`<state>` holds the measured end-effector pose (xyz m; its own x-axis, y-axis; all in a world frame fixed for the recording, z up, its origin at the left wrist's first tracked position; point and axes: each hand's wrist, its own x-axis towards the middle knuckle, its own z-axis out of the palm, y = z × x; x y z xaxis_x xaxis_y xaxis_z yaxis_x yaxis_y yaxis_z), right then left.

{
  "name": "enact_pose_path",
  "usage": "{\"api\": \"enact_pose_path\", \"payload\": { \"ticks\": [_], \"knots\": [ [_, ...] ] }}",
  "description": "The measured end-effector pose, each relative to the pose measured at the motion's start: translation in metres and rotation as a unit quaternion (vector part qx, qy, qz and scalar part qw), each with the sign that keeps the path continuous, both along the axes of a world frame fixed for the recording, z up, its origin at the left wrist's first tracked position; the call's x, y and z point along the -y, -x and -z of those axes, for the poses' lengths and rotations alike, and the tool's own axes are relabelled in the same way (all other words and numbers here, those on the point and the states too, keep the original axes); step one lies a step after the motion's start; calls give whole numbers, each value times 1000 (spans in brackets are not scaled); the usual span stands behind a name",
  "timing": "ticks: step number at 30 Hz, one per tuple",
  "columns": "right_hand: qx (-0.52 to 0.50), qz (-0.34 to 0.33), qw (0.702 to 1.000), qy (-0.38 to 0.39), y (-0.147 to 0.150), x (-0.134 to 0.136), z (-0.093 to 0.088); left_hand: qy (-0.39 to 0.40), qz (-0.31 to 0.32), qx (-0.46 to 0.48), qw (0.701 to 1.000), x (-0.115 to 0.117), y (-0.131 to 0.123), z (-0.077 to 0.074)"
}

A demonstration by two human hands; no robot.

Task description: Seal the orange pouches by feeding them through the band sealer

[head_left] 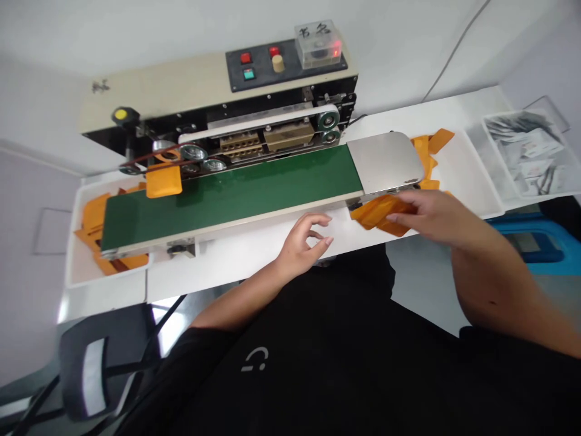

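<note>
A band sealing machine (218,130) stands on the white bench, with a green conveyor belt (231,197) running along its front. One orange pouch (163,180) lies on the belt's left end, under the machine's sealing bands. More orange pouches (93,218) lie in the white tray at the left end of the belt. My right hand (431,215) is shut on a bunch of orange pouches (379,213) just past the belt's steel end plate (385,162). My left hand (306,239) hangs open, fingers curled, close to the belt's front edge, holding nothing.
A white tray (526,151) of silver and white sachets sits at the far right of the white bench (227,260). The machine's control panel (285,63) has red buttons. A blue crate (531,242) is below right; a black chair (100,363) is below left.
</note>
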<state>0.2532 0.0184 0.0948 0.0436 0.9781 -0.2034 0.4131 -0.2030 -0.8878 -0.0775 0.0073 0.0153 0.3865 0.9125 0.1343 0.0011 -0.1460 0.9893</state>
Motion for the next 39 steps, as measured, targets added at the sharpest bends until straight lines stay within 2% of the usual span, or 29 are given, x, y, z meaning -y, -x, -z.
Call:
{"api": "enact_pose_path", "payload": {
  "ticks": [2,3,5,8,10,12,14,17,20,23,25,29,32,37,39],
  "knots": [
    [75,-159,984,18,35,3,0,-21,10,-18,1000,-3,-6,-9],
    [104,-213,971,22,49,4,1,-22,20,-33,999,-5,-8,-11],
    [86,-235,968,29,70,6,10,5,40,-54,998,-5,-10,-11],
    [-51,-158,985,53,93,13,40,107,22,-23,994,-2,-7,-2],
    [-184,-72,978,72,108,23,68,179,-21,17,983,2,-2,8],
    [-291,7,951,99,124,37,94,228,-59,41,971,6,5,18],
    [-358,62,920,148,137,52,113,252,-84,52,963,9,12,26],
    [-412,100,874,238,148,69,122,263,-103,66,957,13,23,32],
    [-441,122,843,284,144,75,113,262,-125,92,953,16,30,33],
    [-457,118,826,307,131,73,97,248,-152,114,950,16,33,32],
    [-467,88,817,328,121,69,85,238,-165,125,949,15,33,31],
    [-489,-14,802,341,108,62,60,232,-179,140,946,13,33,33],
    [-487,-43,826,280,101,50,43,229,-191,143,944,12,34,35],
    [-420,37,902,86,81,0,25,223,-201,139,944,10,37,34],
    [-374,66,924,37,72,-27,23,221,-200,141,944,9,38,33]
  ]
}}
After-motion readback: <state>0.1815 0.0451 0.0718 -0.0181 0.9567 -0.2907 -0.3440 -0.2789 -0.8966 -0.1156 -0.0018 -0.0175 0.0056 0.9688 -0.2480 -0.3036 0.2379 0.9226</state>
